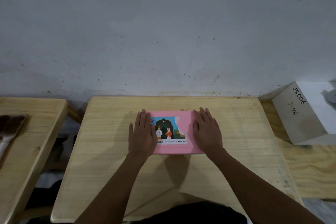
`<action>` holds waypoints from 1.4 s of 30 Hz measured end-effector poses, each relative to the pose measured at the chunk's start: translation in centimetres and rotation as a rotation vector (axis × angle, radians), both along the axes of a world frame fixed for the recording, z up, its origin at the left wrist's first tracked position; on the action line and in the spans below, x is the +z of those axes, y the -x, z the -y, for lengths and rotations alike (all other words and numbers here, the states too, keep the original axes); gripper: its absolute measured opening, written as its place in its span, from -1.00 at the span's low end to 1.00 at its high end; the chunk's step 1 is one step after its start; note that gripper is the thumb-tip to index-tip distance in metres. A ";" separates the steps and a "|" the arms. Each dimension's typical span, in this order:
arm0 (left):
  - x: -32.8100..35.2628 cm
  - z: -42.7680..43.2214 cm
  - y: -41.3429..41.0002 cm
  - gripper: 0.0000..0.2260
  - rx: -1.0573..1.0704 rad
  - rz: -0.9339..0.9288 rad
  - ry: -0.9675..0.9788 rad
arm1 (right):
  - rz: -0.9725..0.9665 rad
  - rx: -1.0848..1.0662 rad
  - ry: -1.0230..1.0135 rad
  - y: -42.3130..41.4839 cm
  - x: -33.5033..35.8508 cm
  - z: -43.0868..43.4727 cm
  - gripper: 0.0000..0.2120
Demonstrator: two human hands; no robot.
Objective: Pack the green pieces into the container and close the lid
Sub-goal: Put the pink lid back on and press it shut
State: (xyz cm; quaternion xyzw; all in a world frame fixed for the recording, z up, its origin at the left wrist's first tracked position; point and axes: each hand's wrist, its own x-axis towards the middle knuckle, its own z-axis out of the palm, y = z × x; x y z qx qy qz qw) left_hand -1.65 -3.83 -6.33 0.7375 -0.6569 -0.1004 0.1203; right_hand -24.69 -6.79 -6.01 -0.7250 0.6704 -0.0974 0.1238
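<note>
With fingers [143,117] straight and held together, the left hand [142,132] lies flat, palm down, on the left end of the pink lid [185,125], gripping nothing. Right hand [207,130] same: its fingers are extended and flat on the lid's right end, nothing held. The lid sits closed on the container [174,150] (body mostly hidden beneath it), mid-table, toward the far edge.

Between the hands is a sticker [170,131] on the lid: two cartoon figures by a dark arch with a crescent moon, a barcode at lower left, and the text "Paket Toples … 5 pcs Mie". The logo at upper left is half covered by the left hand and unreadable.

Pale wooden table [236,151] underneath. To the right is a white box [294,122] with "JS 006" handwritten twice. To the left, a second table [36,142] holds what looks like a brush [11,125]. Scuffed grey wall [163,32] behind.
</note>
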 end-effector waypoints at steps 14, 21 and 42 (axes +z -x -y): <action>0.3 0.1 0.0 -0.50 -0.021 0.001 0.017 | 0.002 -0.001 0.064 -0.1 -0.4 0.2 -0.53; 0.2 0.3 -0.2 -0.52 -0.017 -0.021 0.055 | 0.047 0.013 0.067 0.0 -0.3 0.3 -0.50; 0.8 1.3 -0.1 -0.65 0.509 -0.597 0.024 | 1.045 -0.417 -0.097 3.8 1.3 -1.1 -0.73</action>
